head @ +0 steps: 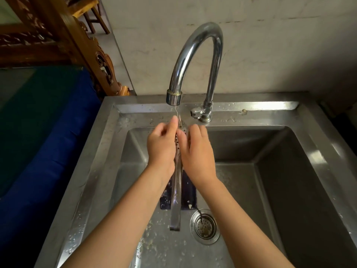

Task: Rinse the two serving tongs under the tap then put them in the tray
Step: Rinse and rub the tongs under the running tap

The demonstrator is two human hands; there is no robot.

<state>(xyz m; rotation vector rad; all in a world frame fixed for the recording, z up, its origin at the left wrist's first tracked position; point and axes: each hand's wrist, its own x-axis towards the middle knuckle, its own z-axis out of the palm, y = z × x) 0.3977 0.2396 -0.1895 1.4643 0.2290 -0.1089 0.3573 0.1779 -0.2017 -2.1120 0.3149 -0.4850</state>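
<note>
One pair of steel serving tongs (176, 200) is held lengthwise over the sink, its perforated head up under the tap spout (173, 98). A thin stream of water falls onto that head. My left hand (161, 149) grips the tongs from the left, fingers wrapped over the head. My right hand (197, 153) presses against the tongs from the right. The tongs' hinge end points toward me, above the sink floor. A second pair of tongs and the tray are not in view.
The steel sink (289, 132) has a drain strainer (205, 226) near the front and food scraps on its floor. A dark flat object (188, 192) lies under the tongs. The tap lever (197, 113) sits behind. A blue cloth (48, 142) covers the surface at left.
</note>
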